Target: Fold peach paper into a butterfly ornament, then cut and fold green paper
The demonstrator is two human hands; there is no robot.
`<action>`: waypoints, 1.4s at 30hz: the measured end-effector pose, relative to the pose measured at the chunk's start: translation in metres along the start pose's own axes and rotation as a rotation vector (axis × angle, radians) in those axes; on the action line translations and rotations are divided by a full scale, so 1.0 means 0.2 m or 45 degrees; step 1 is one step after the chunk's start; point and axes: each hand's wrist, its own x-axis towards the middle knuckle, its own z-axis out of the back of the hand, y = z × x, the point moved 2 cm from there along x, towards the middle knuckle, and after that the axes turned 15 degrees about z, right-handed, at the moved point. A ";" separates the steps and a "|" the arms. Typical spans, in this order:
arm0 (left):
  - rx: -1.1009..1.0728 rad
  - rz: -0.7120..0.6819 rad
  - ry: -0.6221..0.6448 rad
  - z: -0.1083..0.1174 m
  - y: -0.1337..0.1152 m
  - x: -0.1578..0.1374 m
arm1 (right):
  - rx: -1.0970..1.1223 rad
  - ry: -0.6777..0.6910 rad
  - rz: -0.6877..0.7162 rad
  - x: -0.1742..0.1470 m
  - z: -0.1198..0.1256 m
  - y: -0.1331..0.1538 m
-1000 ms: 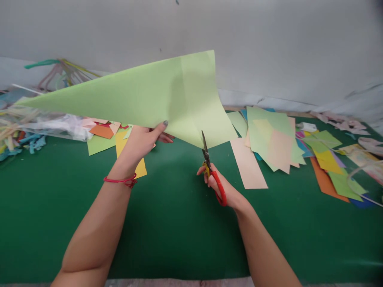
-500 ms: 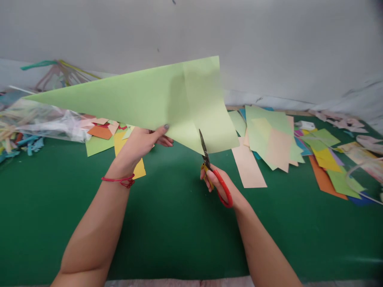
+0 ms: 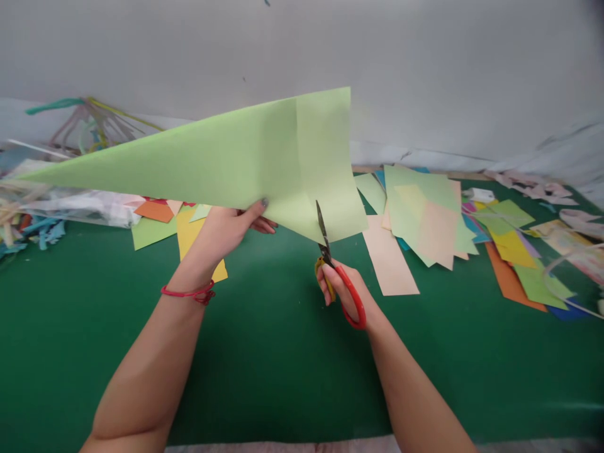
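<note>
My left hand (image 3: 236,228) grips the lower edge of a large light-green sheet of paper (image 3: 226,157), thumb in front and the other fingers behind. The sheet is held up above the table, tapering to a point at the left, with a vertical crease line toward its right end. In my right hand (image 3: 346,286) is a pair of scissors (image 3: 353,299) with red and yellow handles. One dark blade lies in front of the paper at its lower edge; the other blade is hidden behind the sheet. Around the blades the edge is parted a little.
A green table (image 3: 274,358) lies below. Green and pink paper pieces (image 3: 425,207) are piled at the back right, beside coloured scraps (image 3: 514,251). A clear plastic bag (image 3: 85,204) and blue paper strips (image 3: 50,229) lie at the left. Behind stands a grey wall (image 3: 401,69).
The paper's left tip has shifted left and slightly down, and its right part has turned a little. Both hands keep their holds, and the scissors stay at the lower edge.
</note>
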 end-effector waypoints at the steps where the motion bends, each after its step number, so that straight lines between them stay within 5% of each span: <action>1: 0.010 0.006 -0.002 0.00 0.00 0.00 | -0.002 -0.004 -0.001 0.00 0.00 0.00; 42: 0.046 -0.025 0.010 0.01 0.02 0.02 | -0.080 -0.135 -0.111 -0.02 0.00 0.03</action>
